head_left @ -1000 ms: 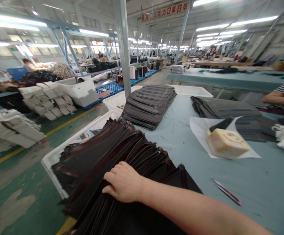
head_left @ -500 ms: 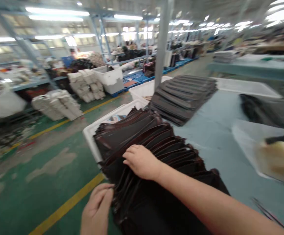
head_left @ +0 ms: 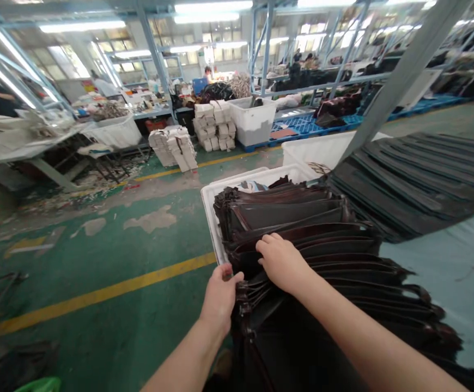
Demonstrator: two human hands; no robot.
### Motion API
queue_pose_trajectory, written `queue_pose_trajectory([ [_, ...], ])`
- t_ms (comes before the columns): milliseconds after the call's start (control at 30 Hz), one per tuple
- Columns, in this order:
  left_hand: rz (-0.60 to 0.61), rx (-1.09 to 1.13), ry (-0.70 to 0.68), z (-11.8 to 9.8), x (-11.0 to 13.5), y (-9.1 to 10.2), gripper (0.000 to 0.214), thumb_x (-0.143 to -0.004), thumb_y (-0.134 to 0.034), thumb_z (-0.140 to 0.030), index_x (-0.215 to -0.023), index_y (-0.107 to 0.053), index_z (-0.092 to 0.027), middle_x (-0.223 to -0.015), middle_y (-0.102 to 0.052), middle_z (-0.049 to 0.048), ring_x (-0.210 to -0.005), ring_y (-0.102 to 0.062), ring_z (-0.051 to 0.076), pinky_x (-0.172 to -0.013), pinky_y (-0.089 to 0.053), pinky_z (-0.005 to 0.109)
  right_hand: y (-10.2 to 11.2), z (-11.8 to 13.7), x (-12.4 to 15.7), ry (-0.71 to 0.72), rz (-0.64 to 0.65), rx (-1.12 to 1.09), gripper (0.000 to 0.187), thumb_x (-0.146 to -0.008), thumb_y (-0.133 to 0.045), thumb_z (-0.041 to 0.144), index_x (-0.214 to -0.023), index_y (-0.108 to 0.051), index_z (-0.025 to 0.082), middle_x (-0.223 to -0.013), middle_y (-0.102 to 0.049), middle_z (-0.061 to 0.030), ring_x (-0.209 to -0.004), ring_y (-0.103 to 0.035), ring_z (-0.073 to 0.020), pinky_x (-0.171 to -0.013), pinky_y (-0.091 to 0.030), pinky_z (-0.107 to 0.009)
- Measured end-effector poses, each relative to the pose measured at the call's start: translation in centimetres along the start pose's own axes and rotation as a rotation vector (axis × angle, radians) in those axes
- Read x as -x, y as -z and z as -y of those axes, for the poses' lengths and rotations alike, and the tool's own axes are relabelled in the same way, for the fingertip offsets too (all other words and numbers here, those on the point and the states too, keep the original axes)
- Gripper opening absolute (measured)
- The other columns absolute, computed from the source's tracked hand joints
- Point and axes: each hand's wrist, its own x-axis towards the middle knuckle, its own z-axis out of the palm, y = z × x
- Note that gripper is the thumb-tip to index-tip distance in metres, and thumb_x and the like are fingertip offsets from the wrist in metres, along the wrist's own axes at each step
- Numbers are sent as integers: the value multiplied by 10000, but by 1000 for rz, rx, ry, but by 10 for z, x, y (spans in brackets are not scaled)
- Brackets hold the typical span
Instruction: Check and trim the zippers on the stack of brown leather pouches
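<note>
The left hand [head_left: 220, 298] clasps the edge of the fanned leather panels [head_left: 290, 215], while the right hand [head_left: 283, 262], just apart, steadies them from on top.

A fanned stack of dark grey panels [head_left: 417, 179] lies on the pale blue bench [head_left: 457, 272], with a white plastic crate [head_left: 314, 149] just behind it and a steel column [head_left: 404, 71] rising beside them. Across the green floor [head_left: 98, 294], with its yellow line [head_left: 98, 294], stand bundled cream stacks [head_left: 214, 125] beside a white bin [head_left: 253, 121]. Blue pallets [head_left: 302, 128] lie just beyond the bin, under long metal shelving [head_left: 314, 76].
</note>
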Motion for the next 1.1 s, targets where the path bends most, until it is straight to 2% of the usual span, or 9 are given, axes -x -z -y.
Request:
queue_pose_trajectory([
  [200, 27, -19, -102, 9, 2, 6, 232, -609, -648, -262, -779, -551, -137, -695, -576, 16, -632, -527, 135, -599, -404, 251, 1, 2, 8, 94, 96, 11, 104, -754, -532, 258, -803, -603, 199, -900, -597, -56, -931, -506, -222, -779, -322, -342],
  [333, 19, -112, -153, 8, 7, 9, 202, -643, -623, -334, -709, -574, -150, -631, -563, 0, -581, -502, 129, -564, -384, 242, 2, 9, 9, 184, 172, -55, 140, -787, -477, 268, -835, -596, 211, -847, -633, -38, -806, -573, -181, -660, -346, -272],
  [467, -57, -355, -395, 3, 13, 14, 153, -637, -634, -313, -567, -601, -181, -619, -548, 3, -633, -496, 147, -624, -373, 244, 0, 16, 6, 104, 167, -45, 254, -845, -382, 330, -812, -609, 218, -782, -652, -42, -746, -591, -182, -603, -341, -261],
  [533, -36, -369, -459, 1, 14, 15, 82, -626, -644, -274, -604, -630, -196, -664, -568, 6, -669, -505, 151, -660, -374, 241, -1, 18, 4, 56, 155, -29, 282, -847, -376, 345, -787, -617, 213, -783, -655, -52, -752, -593, -189, -607, -345, -264],
  [667, 177, -160, -263, -4, 13, 14, 174, -639, -637, -253, -798, -661, -184, -731, -620, 10, -685, -533, 150, -660, -398, 239, 1, 18, 5, 54, 154, -38, 294, -841, -380, 348, -764, -628, 209, -784, -657, -56, -751, -595, -192, -602, -349, -267],
  [733, 280, -36, -130, -7, 14, 12, 204, -663, -625, -285, -815, -663, -155, -695, -632, 16, -661, -543, 151, -637, -411, 244, 3, 19, 8, 84, 170, -45, 282, -834, -389, 330, -749, -632, 215, -780, -657, -47, -750, -593, -185, -608, -352, -263],
  [800, 321, 80, -30, -9, 16, 8, 240, -667, -629, -324, -800, -661, -127, -636, -629, 22, -614, -548, 149, -600, -418, 248, 4, 20, 12, 117, 183, -53, 271, -829, -397, 314, -736, -634, 222, -779, -657, -37, -748, -589, -176, -618, -355, -258],
  [967, 174, 307, 66, -7, 21, -3, 329, -613, -677, -405, -741, -638, -105, -582, -619, 32, -550, -549, 143, -552, -417, 254, 2, 25, 21, 122, 138, -53, 270, -832, -400, 333, -739, -621, 210, -782, -651, -36, -742, -592, -180, -620, -358, -265],
  [1100, 121, 355, 180, -7, 21, -7, 315, -596, -686, -399, -701, -618, -109, -553, -602, 25, -520, -535, 135, -528, -407, 254, -1, 30, 24, 107, 105, -40, 253, -838, -394, 300, -739, -602, 198, -776, -641, -40, -722, -592, -181, -608, -357, -269],
])
